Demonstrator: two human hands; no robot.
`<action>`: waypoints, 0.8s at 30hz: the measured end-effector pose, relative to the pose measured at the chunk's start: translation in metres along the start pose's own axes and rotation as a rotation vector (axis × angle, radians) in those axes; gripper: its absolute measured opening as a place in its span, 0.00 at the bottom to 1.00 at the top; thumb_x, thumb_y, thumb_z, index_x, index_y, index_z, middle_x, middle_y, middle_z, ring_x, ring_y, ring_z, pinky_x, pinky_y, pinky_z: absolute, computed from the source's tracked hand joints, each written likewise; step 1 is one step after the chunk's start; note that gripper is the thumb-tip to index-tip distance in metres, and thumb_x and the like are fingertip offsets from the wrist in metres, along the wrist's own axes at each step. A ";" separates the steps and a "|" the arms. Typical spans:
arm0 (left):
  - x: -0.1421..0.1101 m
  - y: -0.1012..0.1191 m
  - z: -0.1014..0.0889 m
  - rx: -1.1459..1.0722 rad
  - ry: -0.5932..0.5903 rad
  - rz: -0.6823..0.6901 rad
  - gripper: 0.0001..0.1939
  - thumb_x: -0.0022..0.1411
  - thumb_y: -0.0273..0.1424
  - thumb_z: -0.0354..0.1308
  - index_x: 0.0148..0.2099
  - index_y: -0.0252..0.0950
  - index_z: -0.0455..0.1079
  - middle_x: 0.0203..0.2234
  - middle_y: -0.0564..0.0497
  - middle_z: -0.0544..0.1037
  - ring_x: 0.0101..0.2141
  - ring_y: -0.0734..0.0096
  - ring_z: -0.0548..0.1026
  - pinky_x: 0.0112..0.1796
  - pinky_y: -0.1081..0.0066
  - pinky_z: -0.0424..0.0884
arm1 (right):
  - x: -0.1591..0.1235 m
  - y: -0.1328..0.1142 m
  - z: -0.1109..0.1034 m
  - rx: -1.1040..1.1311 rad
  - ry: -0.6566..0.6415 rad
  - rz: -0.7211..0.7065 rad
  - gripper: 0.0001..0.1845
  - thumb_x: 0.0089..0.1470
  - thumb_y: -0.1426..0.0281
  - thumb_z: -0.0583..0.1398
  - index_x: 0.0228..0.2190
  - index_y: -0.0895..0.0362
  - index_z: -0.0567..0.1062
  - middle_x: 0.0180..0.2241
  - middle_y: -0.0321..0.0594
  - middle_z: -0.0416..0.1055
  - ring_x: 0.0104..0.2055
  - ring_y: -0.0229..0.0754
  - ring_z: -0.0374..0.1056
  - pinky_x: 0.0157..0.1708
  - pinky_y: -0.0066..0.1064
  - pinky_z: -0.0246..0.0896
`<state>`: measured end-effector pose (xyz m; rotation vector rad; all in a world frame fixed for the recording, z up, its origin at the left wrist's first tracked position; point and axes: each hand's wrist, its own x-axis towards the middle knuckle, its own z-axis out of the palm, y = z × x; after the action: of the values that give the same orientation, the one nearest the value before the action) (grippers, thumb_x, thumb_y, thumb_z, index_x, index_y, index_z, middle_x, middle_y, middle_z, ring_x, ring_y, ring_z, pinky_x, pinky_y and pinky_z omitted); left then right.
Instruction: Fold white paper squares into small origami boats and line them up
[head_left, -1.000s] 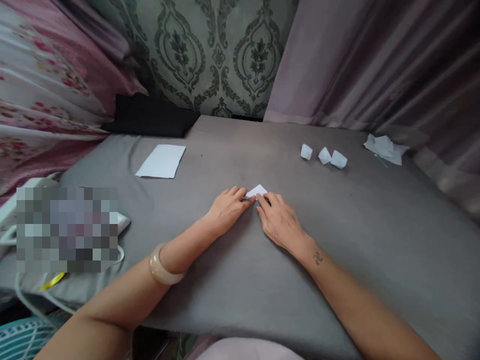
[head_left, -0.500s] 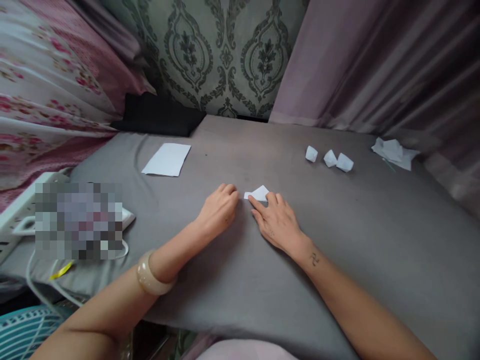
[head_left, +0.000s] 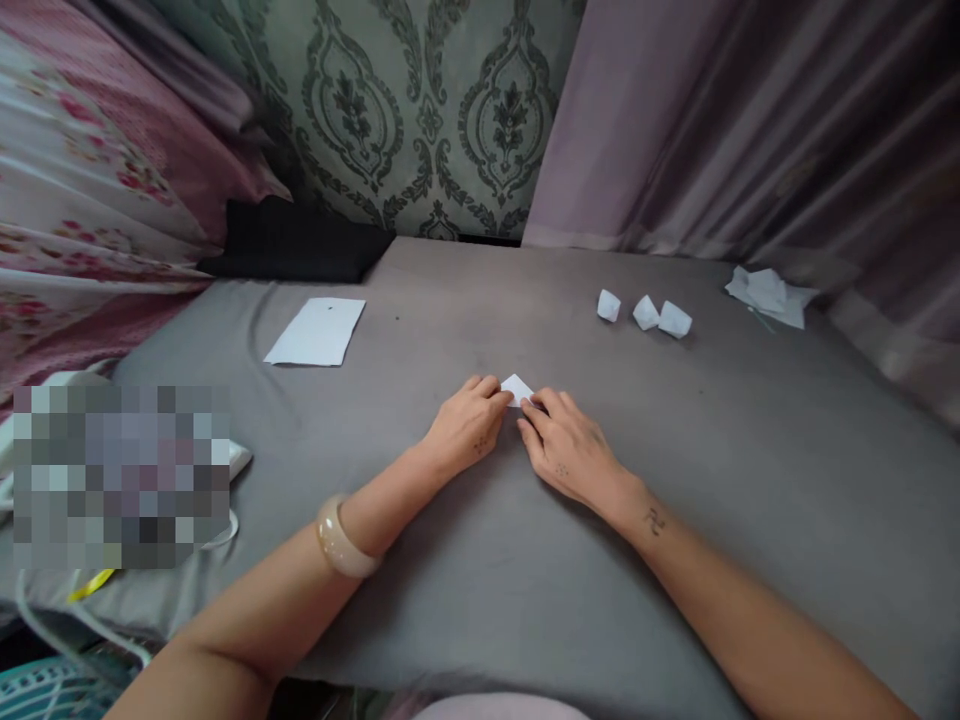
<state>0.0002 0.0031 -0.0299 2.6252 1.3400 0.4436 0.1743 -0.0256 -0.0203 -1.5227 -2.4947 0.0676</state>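
A small folded piece of white paper (head_left: 516,388) lies on the grey cloth, its peak pointing away from me. My left hand (head_left: 471,422) is closed at the paper's left edge, with its fingertips pressing there and covering that side. From the right, my right hand (head_left: 566,440) holds the other edge, fingers bent and pressed down on the paper. Between the two hands only the middle of the folded paper shows. Several fingertips are hidden behind the knuckles.
Three folded white paper shapes (head_left: 646,313) sit at the back right, near a pile of crumpled paper (head_left: 771,296). A white sheet stack (head_left: 315,333) lies at the back left, before a black cloth (head_left: 300,243). White cables (head_left: 82,625) and a blurred-out patch occupy the left edge.
My left hand has moved right and taken hold of the paper's left side. The strip that stuck out there is now covered. My view has shifted slightly.
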 end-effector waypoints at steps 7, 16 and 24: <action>0.007 -0.004 0.000 -0.040 -0.007 -0.014 0.15 0.68 0.35 0.46 0.47 0.39 0.73 0.36 0.47 0.70 0.38 0.66 0.68 0.40 0.69 0.67 | -0.004 0.012 -0.001 -0.044 0.034 0.041 0.19 0.63 0.68 0.47 0.43 0.58 0.75 0.40 0.47 0.68 0.42 0.46 0.62 0.37 0.35 0.60; 0.012 -0.011 0.002 -0.037 0.012 0.023 0.16 0.68 0.37 0.46 0.45 0.40 0.75 0.37 0.47 0.71 0.39 0.67 0.69 0.40 0.69 0.67 | -0.006 0.022 0.006 -0.076 0.146 0.108 0.16 0.60 0.70 0.50 0.41 0.61 0.75 0.38 0.48 0.68 0.43 0.47 0.63 0.41 0.36 0.61; 0.014 0.006 0.005 0.382 -0.059 0.191 0.11 0.65 0.24 0.46 0.42 0.32 0.70 0.36 0.42 0.73 0.37 0.62 0.70 0.32 0.69 0.69 | -0.006 0.034 0.014 0.227 0.361 0.175 0.13 0.59 0.70 0.52 0.37 0.57 0.76 0.35 0.44 0.71 0.40 0.43 0.67 0.43 0.33 0.63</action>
<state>0.0144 0.0111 -0.0305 3.0650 1.2683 0.1399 0.2033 -0.0140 -0.0397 -1.5014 -2.0002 0.0913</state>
